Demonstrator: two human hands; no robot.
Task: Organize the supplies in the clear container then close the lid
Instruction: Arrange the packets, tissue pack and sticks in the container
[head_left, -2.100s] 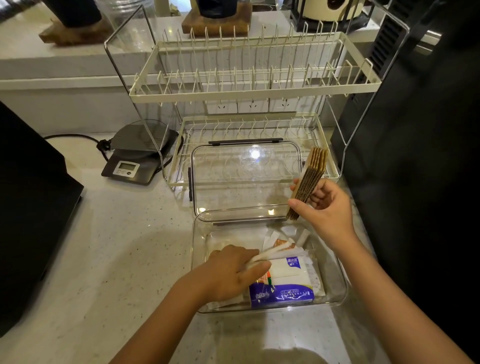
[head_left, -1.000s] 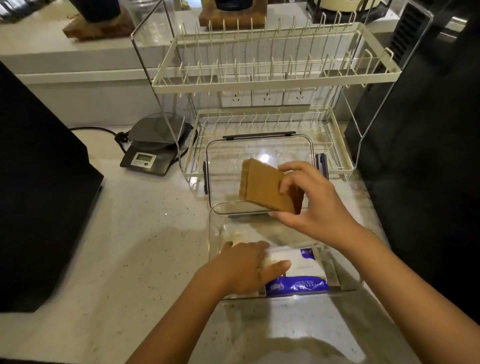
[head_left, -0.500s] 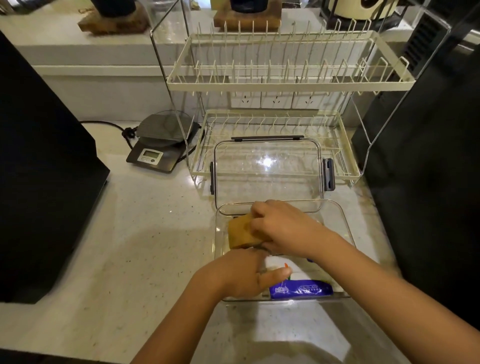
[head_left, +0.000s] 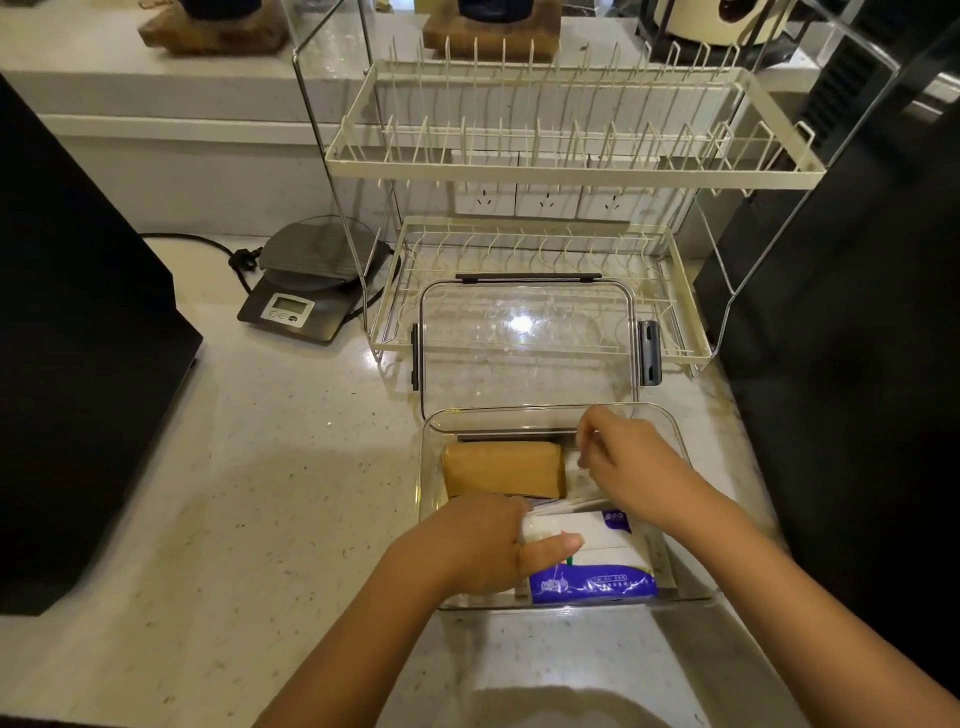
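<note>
The clear container (head_left: 429, 519) sits on the counter in front of me. A brown stack of paper sleeves (head_left: 501, 467) lies flat in its far left corner. My left hand (head_left: 467, 545) grips a bundle of white packets (head_left: 550, 512) at the container's middle, thumb resting on a white and blue tissue pack (head_left: 597, 582). My right hand (head_left: 631, 467) is inside the far right part with its fingers curled down over white sachets; a grip on them is not visible. The clear lid (head_left: 524, 343) with dark clips lies open behind the container.
A cream two-tier dish rack (head_left: 540, 166) stands just behind the lid. To the left of it sits a grey kitchen scale (head_left: 306, 291) with a cord. A black appliance (head_left: 67, 322) fills the left side and a dark surface (head_left: 857, 364) the right.
My right hand carried the brown stack down from above the lid, laid it flat in the container's far left corner, let go and moved to the right. The left hand stayed on the white packets.
</note>
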